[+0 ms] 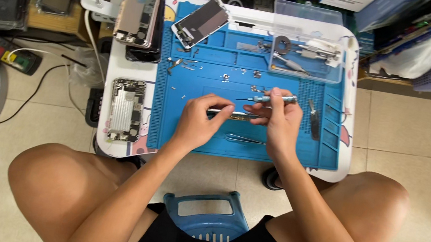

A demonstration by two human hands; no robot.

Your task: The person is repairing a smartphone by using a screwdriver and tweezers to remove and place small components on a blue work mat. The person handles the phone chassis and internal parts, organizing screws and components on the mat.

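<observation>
At the far left of the worktop (pixel 105 146) an opened phone shell (pixel 125 109) lies with its inside up, and a second one (pixel 138 13) rests on a dark phone above it, both parked off the blue mat (pixel 212 138), probably so the middle stays free for the hands. A screen panel (pixel 201 23) lies tilted at the mat's top edge, and small screws (pixel 226 76) sit scattered on the mat near it (its raised grid looks made to stop them rolling).

The left hand (pixel 198 124) has its fingers closed on one end of a thin metal strip (pixel 231 115), pinning it just above the mat at the centre. The right hand (pixel 280 120) steadies the other end while its fingers grip a small screwdriver (pixel 269 98), tip pointing left toward the strip. Tweezers (pixel 244 140) lie just below the hands, within easy reach. At the right a clear tray (pixel 304 71) holds spare tools, and a dark pry tool (pixel 314 121) lies beside the right hand.
</observation>
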